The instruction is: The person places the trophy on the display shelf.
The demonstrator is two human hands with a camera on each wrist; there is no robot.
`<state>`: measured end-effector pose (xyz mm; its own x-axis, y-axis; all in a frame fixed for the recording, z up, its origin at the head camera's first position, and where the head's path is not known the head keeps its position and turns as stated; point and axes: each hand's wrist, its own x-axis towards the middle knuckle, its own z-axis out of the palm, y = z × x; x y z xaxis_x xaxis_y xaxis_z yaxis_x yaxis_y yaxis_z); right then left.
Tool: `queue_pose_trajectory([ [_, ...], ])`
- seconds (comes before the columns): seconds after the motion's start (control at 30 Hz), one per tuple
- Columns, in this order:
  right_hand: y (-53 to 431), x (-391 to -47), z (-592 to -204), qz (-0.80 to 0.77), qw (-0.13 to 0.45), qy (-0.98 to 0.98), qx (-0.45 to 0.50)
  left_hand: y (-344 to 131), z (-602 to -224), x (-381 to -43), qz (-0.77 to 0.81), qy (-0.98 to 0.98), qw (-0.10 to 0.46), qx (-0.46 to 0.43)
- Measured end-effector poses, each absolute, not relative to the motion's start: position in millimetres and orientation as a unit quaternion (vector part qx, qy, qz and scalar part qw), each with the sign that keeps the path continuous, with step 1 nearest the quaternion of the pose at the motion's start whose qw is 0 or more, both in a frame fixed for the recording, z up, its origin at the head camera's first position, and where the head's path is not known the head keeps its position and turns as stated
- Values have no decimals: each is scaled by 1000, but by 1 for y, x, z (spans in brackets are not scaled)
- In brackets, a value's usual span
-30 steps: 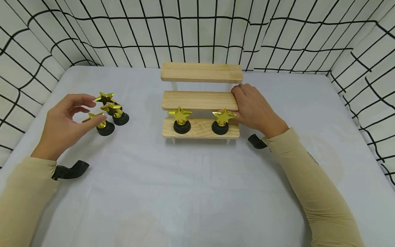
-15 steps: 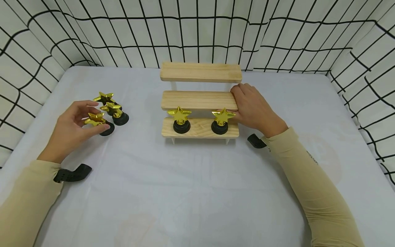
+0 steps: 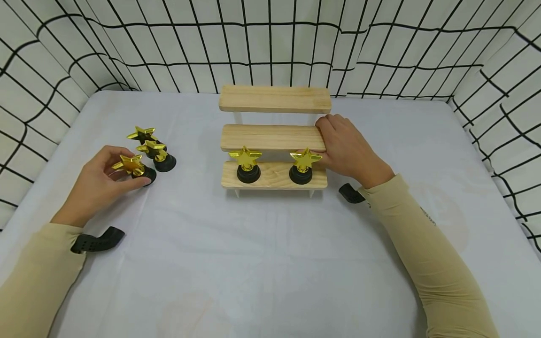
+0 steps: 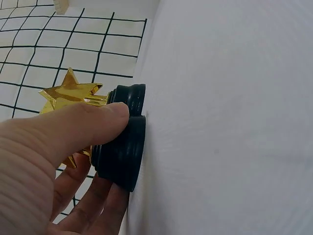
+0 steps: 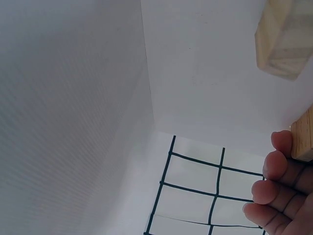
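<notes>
On the left, my left hand (image 3: 99, 185) holds a gold star trophy (image 3: 128, 165) by its black base (image 4: 122, 159). The thumb presses one side of the base and the fingers lie round the other, close to the tablecloth. Just behind stand two more star trophies, one front (image 3: 166, 163) and one rear (image 3: 141, 134). My right hand (image 3: 352, 152) grips the right end of a three-tier wooden display shelf (image 3: 272, 137) at its middle board. Its fingertips (image 5: 265, 192) show beside the board in the right wrist view. Two star trophies, left (image 3: 248, 173) and right (image 3: 301, 174), stand upright on the lowest board.
A white cloth (image 3: 253, 263) covers the table. Black wire grid panels (image 3: 270, 47) enclose the back and both sides. The shelf's top board (image 3: 274, 98) is bare and stands near the back edge.
My left hand has moved right and down from over the nearest trophy, and its thumb and fingers have closed round the base. The right hand and shelf stay put.
</notes>
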<state>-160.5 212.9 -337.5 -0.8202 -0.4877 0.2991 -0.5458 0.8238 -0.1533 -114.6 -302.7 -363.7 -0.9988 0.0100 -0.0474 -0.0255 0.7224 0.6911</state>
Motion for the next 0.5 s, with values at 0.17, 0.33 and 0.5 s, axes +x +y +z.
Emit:
queue_pose_trajectory([
  [0.17,212,-161,-337,118,124,-947,273,-303,-365,-113,384,923,4,-13],
  [0.33,212,-161,-338,115,119,-948,271,-303,-366,-114,408,913,-18,-8],
  [0.5,212,-161,-338,118,122,-947,272,-304,-366,-114,417,908,-31,-10],
])
